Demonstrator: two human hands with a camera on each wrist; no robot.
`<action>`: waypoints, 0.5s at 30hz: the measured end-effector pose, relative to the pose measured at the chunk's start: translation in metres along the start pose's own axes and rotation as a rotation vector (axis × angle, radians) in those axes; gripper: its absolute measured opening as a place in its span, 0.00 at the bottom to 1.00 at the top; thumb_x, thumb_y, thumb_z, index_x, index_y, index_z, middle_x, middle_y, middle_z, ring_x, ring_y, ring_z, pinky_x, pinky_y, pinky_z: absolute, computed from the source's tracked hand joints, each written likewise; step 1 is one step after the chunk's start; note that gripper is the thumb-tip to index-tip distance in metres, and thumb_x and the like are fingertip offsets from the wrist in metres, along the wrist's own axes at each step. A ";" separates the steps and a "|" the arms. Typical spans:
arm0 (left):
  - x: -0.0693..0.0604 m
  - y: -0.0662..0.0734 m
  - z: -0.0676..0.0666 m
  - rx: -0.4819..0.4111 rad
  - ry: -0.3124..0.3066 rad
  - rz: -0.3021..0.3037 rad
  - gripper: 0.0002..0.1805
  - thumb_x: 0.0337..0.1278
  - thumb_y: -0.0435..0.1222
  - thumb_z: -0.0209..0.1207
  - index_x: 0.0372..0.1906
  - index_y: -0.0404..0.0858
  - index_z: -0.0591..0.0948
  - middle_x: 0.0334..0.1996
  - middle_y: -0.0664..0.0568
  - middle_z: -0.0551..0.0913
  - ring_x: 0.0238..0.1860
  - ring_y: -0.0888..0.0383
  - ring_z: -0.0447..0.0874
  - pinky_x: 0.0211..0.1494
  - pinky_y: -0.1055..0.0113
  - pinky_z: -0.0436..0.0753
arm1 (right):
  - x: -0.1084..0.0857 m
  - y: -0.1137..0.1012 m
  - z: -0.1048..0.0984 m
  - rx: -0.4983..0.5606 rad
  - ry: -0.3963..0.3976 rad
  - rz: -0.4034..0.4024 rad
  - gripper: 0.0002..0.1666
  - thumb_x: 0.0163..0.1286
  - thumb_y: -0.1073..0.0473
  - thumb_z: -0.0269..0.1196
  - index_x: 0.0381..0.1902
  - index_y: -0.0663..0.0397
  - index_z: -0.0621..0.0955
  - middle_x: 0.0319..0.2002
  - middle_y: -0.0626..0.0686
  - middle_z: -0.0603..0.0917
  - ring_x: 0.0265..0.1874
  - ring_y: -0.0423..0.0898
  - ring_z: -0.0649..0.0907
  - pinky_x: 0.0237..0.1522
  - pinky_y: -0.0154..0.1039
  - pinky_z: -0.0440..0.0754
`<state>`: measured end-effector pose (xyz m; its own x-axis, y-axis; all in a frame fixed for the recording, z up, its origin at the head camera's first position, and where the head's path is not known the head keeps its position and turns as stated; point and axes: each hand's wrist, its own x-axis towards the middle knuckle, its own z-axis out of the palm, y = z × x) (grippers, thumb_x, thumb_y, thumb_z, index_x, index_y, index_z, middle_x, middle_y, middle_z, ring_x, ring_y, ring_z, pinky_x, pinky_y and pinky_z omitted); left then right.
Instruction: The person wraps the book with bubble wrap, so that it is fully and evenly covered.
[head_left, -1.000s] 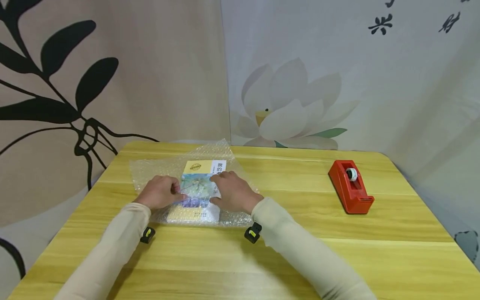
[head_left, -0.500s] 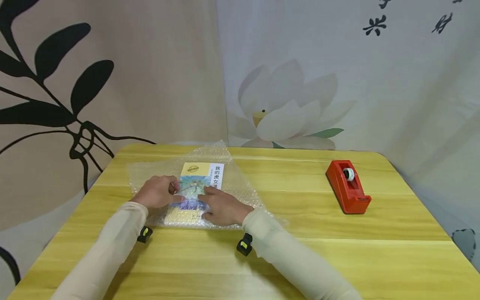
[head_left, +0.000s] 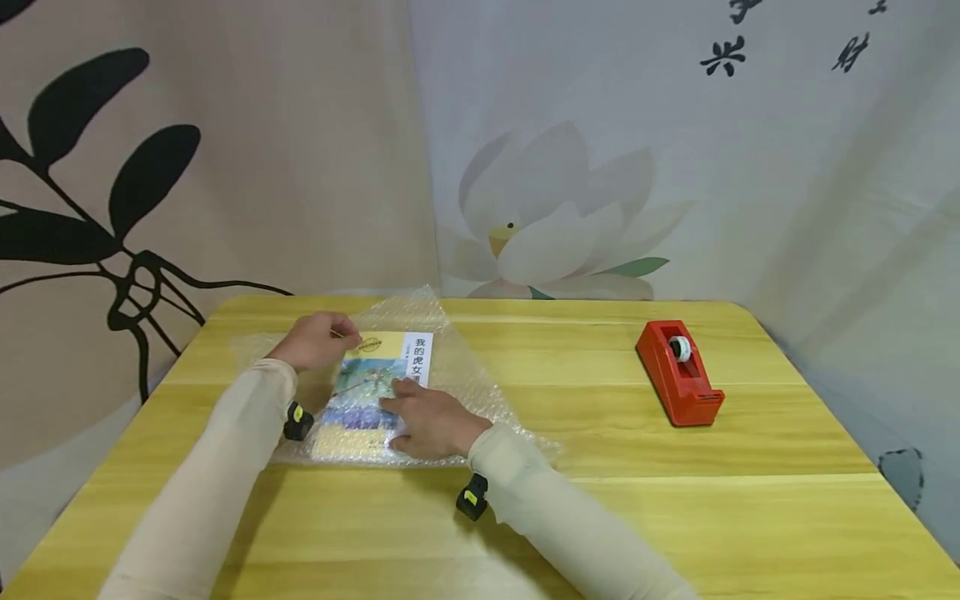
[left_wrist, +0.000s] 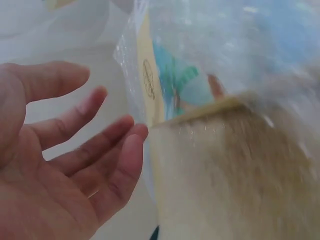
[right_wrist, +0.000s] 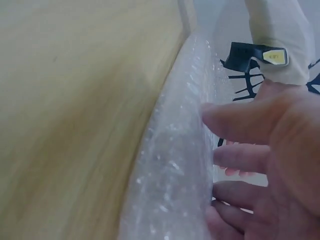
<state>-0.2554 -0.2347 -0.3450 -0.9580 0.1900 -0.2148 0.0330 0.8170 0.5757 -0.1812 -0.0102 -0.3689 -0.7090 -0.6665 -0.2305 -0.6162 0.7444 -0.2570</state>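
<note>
A book (head_left: 365,396) with a yellow, blue and white cover lies under clear bubble wrap (head_left: 480,392) on the wooden table. My left hand (head_left: 318,340) is at the book's upper left corner. In the left wrist view its thumb and forefinger come together beside the wrap's edge, the other fingers loosely bent; nothing shows clearly between them. Across the lower right of the cover my right hand (head_left: 431,421) rests with fingers spread, pressing the wrap. In the right wrist view its fingertips touch the bubble wrap (right_wrist: 172,150); part of the book is hidden beneath this hand.
A red tape dispenser (head_left: 678,375) with a white-cored roll stands on the right of the table (head_left: 570,517). Behind the table's far edge hangs a printed curtain (head_left: 315,167). Each wrist wears a small black device.
My left hand has shifted from the middle of the cover up to the book's upper corner. The right hand has slid down and left over the wrapped book. The head view has turned slightly right.
</note>
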 end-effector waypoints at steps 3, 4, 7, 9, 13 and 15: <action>0.007 -0.004 -0.001 -0.044 0.031 -0.011 0.21 0.76 0.45 0.49 0.59 0.35 0.77 0.61 0.37 0.77 0.62 0.39 0.76 0.59 0.43 0.79 | 0.001 -0.001 -0.001 -0.001 0.002 -0.004 0.39 0.72 0.44 0.63 0.77 0.42 0.65 0.81 0.53 0.54 0.81 0.47 0.56 0.79 0.41 0.61; 0.010 -0.005 0.000 -0.056 0.044 -0.014 0.22 0.76 0.45 0.49 0.60 0.34 0.77 0.61 0.36 0.77 0.62 0.38 0.75 0.60 0.43 0.79 | 0.001 -0.001 -0.002 -0.003 0.004 -0.004 0.39 0.72 0.43 0.63 0.76 0.41 0.65 0.81 0.53 0.54 0.81 0.47 0.56 0.79 0.41 0.61; 0.017 -0.005 0.002 -0.100 0.080 -0.027 0.24 0.76 0.46 0.48 0.63 0.33 0.75 0.63 0.35 0.75 0.63 0.37 0.74 0.62 0.43 0.78 | 0.001 -0.001 -0.003 -0.007 0.008 0.003 0.38 0.71 0.43 0.63 0.76 0.41 0.66 0.81 0.52 0.55 0.81 0.47 0.57 0.79 0.41 0.61; 0.024 -0.004 0.004 -0.127 0.098 -0.032 0.25 0.76 0.46 0.47 0.64 0.33 0.73 0.64 0.34 0.74 0.65 0.37 0.73 0.64 0.43 0.77 | 0.001 -0.001 -0.003 -0.014 0.008 0.014 0.38 0.71 0.43 0.63 0.76 0.40 0.66 0.81 0.52 0.55 0.80 0.46 0.57 0.78 0.41 0.62; 0.038 -0.004 0.007 -0.153 0.113 -0.025 0.24 0.77 0.43 0.46 0.67 0.31 0.71 0.65 0.33 0.74 0.65 0.36 0.73 0.66 0.43 0.76 | 0.001 -0.001 -0.003 -0.022 0.012 0.019 0.38 0.71 0.43 0.64 0.75 0.39 0.67 0.80 0.52 0.56 0.80 0.46 0.58 0.78 0.40 0.62; 0.046 -0.005 0.009 -0.152 0.108 -0.020 0.24 0.77 0.42 0.46 0.68 0.31 0.70 0.66 0.33 0.73 0.65 0.36 0.72 0.66 0.42 0.75 | 0.001 -0.001 -0.002 -0.021 0.015 0.020 0.38 0.71 0.43 0.64 0.75 0.39 0.67 0.80 0.52 0.56 0.80 0.46 0.58 0.78 0.41 0.62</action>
<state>-0.2967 -0.2257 -0.3649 -0.9834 0.1083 -0.1459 -0.0218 0.7265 0.6868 -0.1824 -0.0113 -0.3669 -0.7262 -0.6508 -0.2215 -0.6086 0.7585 -0.2330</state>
